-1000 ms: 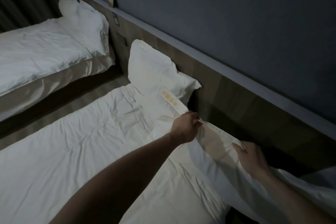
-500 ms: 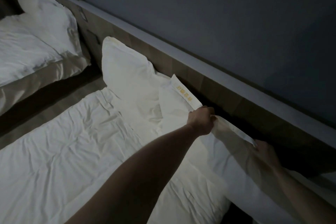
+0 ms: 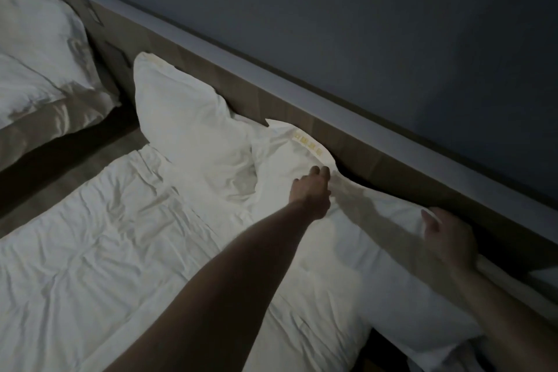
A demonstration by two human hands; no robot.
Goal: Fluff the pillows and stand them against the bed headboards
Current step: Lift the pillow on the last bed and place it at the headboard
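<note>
Head view, both hands (image 3: 311, 190) gripping pillow (image 3: 362, 238)

White pillow (image 3: 187, 118) at frame centre-left leans upright against wooden headboard (image 3: 271, 106). Second white pillow (image 3: 362, 220), yellow-lettered edge, lies lower, centre-right. Third pillow (image 3: 39, 30) upper left.

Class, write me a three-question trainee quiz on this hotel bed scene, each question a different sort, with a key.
1. True or false: the far pillow on this bed leans against the wooden headboard.
2. Which hand grips the near pillow at its top edge, below the yellow lettering? A. left hand B. right hand
3. Fill in: the other bed lies to the ___ of the picture.

Key: 1 true; 2 A; 3 left.
</note>
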